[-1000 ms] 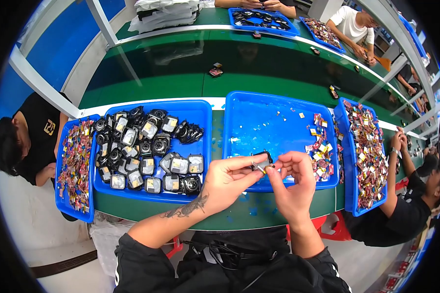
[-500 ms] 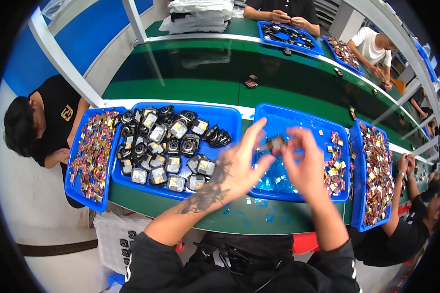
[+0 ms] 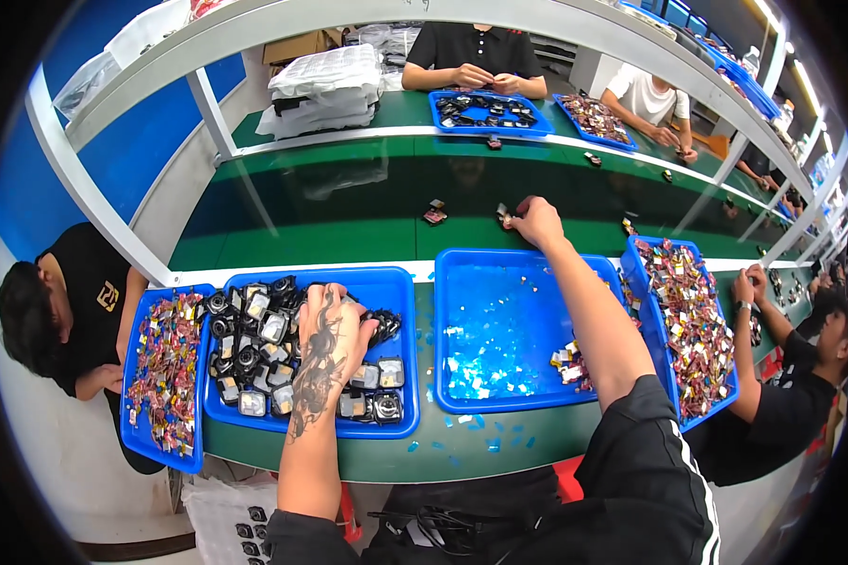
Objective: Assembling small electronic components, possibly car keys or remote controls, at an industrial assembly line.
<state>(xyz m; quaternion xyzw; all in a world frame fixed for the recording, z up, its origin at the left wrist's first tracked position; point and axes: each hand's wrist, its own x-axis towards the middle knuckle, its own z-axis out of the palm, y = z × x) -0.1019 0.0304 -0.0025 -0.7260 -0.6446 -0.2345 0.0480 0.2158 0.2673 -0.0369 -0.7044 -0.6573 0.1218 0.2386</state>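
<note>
My left hand, tattooed down to the forearm, reaches into a blue tray of black housings with pale square faces. Its fingertips are hidden behind the back of the hand, among the housings. My right hand stretches far out over the green conveyor belt. Between its fingertips it pinches a small dark part with a pale face. Below that arm, a second blue tray holds scattered blue film pieces and some small pink-and-yellow parts.
Blue trays heaped with small pink parts stand at the far left and right. A similar loose part lies on the belt. White frame posts rise around the bench. Co-workers sit left, right and across the belt.
My hands have parted: the left moved left onto the black housings, and the right went forward over the belt with the small part. The view has tilted up.
</note>
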